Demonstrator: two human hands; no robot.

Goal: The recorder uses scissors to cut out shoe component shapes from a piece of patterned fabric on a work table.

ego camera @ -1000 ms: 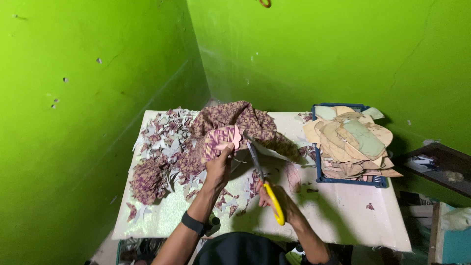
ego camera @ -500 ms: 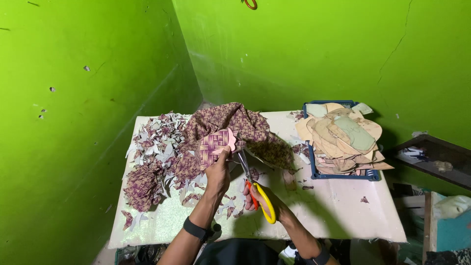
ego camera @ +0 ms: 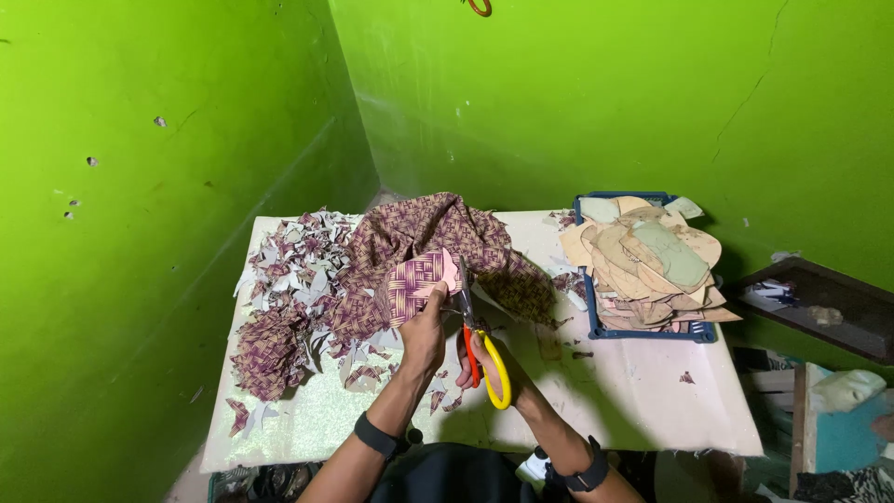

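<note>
the left hand (ego camera: pixel 424 335) pinches a purple woven-pattern fabric piece (ego camera: pixel 416 282) raised over the white table (ego camera: pixel 633 391), while just beside it the right hand (ego camera: pixel 480 359) grips yellow-and-orange-handled scissors (ego camera: pixel 480 345), blades touching the piece's edge.

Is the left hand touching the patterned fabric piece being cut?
Touching. The head view shows the left hand with its fingers closed on the lower edge of the patterned fabric piece, holding it up beside the scissors in the right hand.
</note>
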